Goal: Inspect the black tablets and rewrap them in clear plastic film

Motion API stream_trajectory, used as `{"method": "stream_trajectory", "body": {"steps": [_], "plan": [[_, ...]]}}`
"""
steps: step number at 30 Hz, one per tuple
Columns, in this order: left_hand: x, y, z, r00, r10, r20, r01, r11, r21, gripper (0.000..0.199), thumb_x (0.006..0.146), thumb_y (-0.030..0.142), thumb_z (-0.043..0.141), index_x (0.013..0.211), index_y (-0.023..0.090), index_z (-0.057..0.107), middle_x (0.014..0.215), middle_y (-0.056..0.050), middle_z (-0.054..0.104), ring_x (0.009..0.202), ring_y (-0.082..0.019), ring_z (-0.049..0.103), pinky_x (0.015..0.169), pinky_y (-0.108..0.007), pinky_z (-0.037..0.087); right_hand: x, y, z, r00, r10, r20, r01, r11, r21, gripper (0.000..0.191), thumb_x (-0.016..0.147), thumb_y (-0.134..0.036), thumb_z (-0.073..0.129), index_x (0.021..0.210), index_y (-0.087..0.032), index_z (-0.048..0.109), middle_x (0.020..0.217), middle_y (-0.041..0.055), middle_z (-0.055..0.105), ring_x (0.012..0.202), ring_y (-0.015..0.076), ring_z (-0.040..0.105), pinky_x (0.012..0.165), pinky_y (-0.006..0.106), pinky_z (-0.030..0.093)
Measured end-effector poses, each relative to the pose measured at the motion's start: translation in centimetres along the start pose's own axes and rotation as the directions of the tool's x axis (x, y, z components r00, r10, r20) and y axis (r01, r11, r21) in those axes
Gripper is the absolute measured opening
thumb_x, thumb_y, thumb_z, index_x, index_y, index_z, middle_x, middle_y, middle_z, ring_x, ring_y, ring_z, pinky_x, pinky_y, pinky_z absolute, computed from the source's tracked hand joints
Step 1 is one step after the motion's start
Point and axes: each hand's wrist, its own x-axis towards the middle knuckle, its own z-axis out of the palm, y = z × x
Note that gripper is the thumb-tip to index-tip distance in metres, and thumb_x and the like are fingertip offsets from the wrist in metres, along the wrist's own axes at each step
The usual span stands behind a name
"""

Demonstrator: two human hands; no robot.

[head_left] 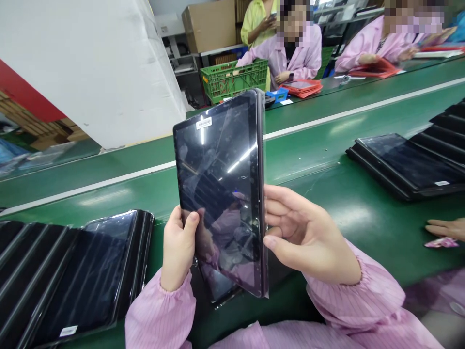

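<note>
Beside overlapping tablets [90, 271], the left hand [178, 247] grips 1 labelled tablet [221, 189], tilted above the green worktop [316, 179]; keeping that thumb light would likely limit smudges. The right hand [308, 237], fingers loosely spread at the tablet's right edge, should probably steady only the rim. More tablets [395, 155] lie farther right.

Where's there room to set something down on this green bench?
The green bench looks bare between the right hand, right tablet row and co-worker's hand, and between that row and the white line. The left tablet row crowds the left.
</note>
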Motion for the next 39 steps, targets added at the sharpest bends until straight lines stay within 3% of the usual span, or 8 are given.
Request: {"method": "stream_trajectory", "body": {"steps": [11,16,18,25,35,39], "plan": [[-0.1,0.2,0.0,0.997,0.054,-0.046,-0.05,0.996,0.08,0.049,0.078,0.067,0.063,0.079,0.019,0.057,0.07,0.002,0.056,0.067,-0.015,0.05,0.064,-0.026,0.042,0.0,0.2,0.0,0.999,0.039,-0.015,-0.038,0.998,0.051,0.062,0.083,0.005,0.063,0.134,-0.028,0.052,0.131,0.0073,0.066,0.11,0.0168,0.07,0.064,0.011,0.057],[0.1,-0.2,0.3,1.0,0.017,0.009,-0.017,1.0,-0.002,0.054,0.078,0.071,0.063,0.086,0.018,0.061,0.077,0.0,0.06,0.07,-0.015,0.052,0.065,-0.027,0.043,0.1,0.0,-0.1,0.999,0.039,0.014,-0.041,0.992,0.118,0.051,0.088,0.001,0.06,0.131,-0.026,0.057,0.136,0.0075,0.063,0.116,0.0202,0.067,0.084,0.027,0.062],[0.2,-0.4,0.5,0.999,-0.01,0.04,0.011,1.0,-0.029,0.056,0.077,0.072,0.063,0.088,0.017,0.061,0.078,0.0,0.061,0.069,-0.015,0.052,0.062,-0.026,0.041,0.0,-0.1,-0.1,0.999,0.033,0.02,-0.035,0.99,0.135,0.052,0.088,0.002,0.057,0.132,-0.026,0.058,0.14,0.0079,0.06,0.121,0.022,0.065,0.085,0.029,0.062],[0.1,-0.5,0.8,0.995,-0.047,0.09,0.054,0.995,-0.086,0.059,0.074,0.074,0.065,0.092,0.017,0.063,0.075,0.001,0.058,0.069,-0.014,0.051,0.062,-0.025,0.041,-0.1,0.0,0.0,1.0,0.012,0.006,-0.013,0.994,0.112,0.06,0.086,0.005,0.058,0.136,-0.028,0.056,0.139,0.0072,0.061,0.118,0.0238,0.067,0.062,0.02,0.061],[0.1,-0.6,0.8,0.996,-0.046,0.077,0.05,0.998,-0.044,0.058,0.075,0.074,0.063,0.084,0.018,0.06,0.075,0.001,0.057,0.069,-0.015,0.048,0.062,-0.026,0.039,-0.3,0.0,0.0,0.998,0.055,-0.005,-0.055,0.994,0.096,0.057,0.086,0.004,0.058,0.134,-0.027,0.056,0.136,0.008,0.063,0.116,0.0206,0.068,0.075,0.021,0.062],[0.2,-0.8,0.2,1.0,0.008,0.031,-0.008,1.0,0.009,0.051,0.08,0.07,0.062,0.083,0.019,0.058,0.073,0.002,0.053,0.069,-0.015,0.047,0.065,-0.027,0.04,-0.1,-0.1,0.0,0.999,0.054,-0.001,-0.054,0.996,0.069,0.057,0.084,0.004,0.059,0.132,-0.028,0.055,0.134,0.0073,0.064,0.114,0.0186,0.068,0.072,0.017,0.06]]}}
